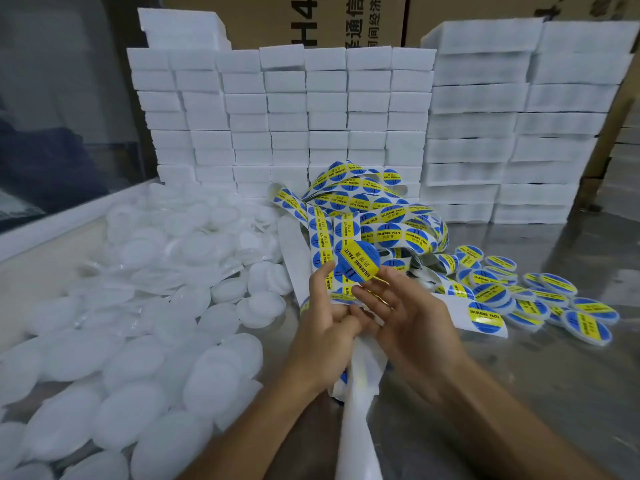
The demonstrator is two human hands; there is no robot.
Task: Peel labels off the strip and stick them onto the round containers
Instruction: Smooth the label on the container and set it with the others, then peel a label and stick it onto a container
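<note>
A person's left hand (pixel 323 318) grips the limp label strip (pixel 346 237) above the table (pixel 519 393) while the right hand (pixel 405 317), fingers extended, lifts a thin, tacky label (pixel 358 261), probably best handled by its edge.

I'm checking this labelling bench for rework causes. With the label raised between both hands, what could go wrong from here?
The peeled label hangs right over the tangled label strip, so its sticky side could catch there. The left hand also grips the backing, and the right hand has its fingertips at the label's edge, so it may crease. No unlabelled container is in either hand, so placement may go off-centre.
</note>
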